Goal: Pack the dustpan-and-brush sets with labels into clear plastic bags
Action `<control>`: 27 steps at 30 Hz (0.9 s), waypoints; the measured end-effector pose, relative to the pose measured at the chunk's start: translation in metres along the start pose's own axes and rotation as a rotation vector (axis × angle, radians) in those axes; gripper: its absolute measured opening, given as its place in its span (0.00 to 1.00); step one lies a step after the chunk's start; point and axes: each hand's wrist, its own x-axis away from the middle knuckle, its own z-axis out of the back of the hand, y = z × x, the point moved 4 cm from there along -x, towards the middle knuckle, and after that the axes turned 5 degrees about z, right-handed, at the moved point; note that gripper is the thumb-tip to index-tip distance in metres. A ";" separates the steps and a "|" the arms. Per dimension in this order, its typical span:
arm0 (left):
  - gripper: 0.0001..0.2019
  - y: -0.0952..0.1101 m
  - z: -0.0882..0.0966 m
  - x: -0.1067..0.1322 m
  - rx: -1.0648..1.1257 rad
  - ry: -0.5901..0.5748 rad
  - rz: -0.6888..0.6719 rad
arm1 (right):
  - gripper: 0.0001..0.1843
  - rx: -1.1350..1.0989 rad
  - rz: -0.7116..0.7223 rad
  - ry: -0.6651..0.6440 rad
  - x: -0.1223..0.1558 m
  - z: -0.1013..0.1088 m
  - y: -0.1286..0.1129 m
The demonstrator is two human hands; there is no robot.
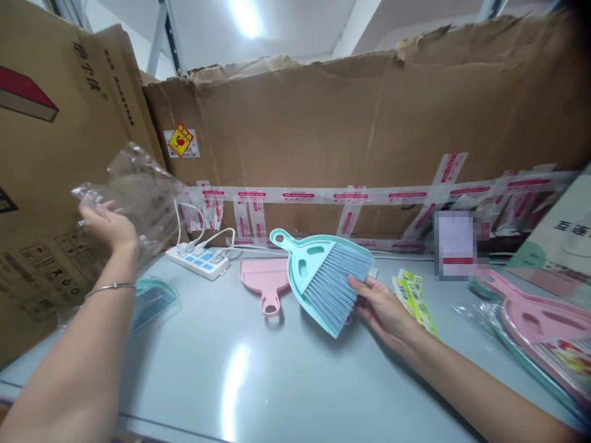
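My right hand (381, 307) grips a teal mini dustpan with a blue-bristled brush nested in it (318, 274), tilted up off the grey table (258, 381), handle pointing up-left. Raised at the left, my left hand (108, 224) holds a crumpled clear plastic bag (138, 191) in front of the cardboard. A pink dustpan (265, 283) lies flat on the table just behind and left of the teal set.
A white power strip (198, 258) with plugged cables sits at the back left. A bagged teal item (152, 301) lies under my left forearm. Yellow-green label cards (415, 298) and a stack of bagged pink dustpan sets (540, 326) fill the right. Taped cardboard walls (369, 123) enclose the back.
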 end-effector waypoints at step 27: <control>0.18 0.112 0.022 0.266 0.838 -1.595 0.292 | 0.13 1.091 1.175 -0.057 0.045 -0.055 -0.073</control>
